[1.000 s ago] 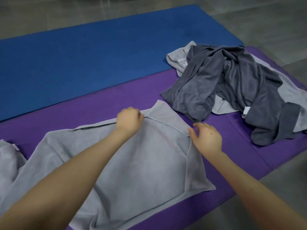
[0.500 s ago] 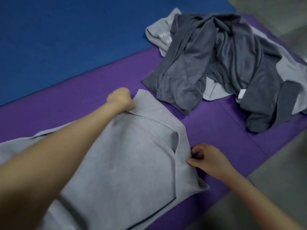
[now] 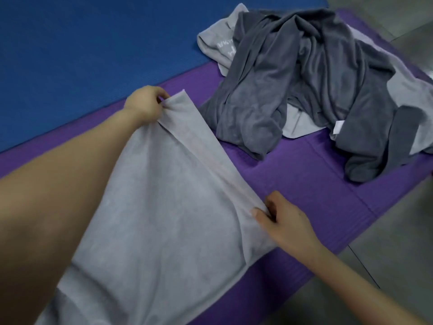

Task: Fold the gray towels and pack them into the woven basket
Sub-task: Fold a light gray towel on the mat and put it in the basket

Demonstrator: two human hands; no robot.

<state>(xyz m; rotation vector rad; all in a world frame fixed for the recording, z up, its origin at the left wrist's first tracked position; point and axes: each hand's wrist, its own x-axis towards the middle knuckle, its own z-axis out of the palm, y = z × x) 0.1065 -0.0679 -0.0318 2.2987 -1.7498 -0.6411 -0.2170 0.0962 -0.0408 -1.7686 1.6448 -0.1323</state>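
- Here, pinching the far corner of the light towel (image 3: 164,219) with the left hand (image 3: 145,106): fingers (image 3: 161,95) curled tight together, cloth bunched between them and the thumb
- Gripping the near end of the same folded edge with the right hand (image 3: 285,221): thumb (image 3: 257,211) flat on top of the cloth, other fingers curled in beneath it, clamped on the hem with no gap
- Pulled into a straight band between the two grips, running from upper left to lower right
- Spread below that band across the purple mat (image 3: 304,184), reaching past the bottom of the view, with the left forearm lying over its left part
- Farther off on the same mat, heaped in a crumpled pile (image 3: 304,78) of dark and light gray towels, unfolded, close to the held towel but apart from it, with a white tag (image 3: 338,127) showing at its near side
- Alongside the purple mat on the far left, edge to edge with it, a blue mat (image 3: 82,43)
- To the right, gray floor (image 3: 398,254)
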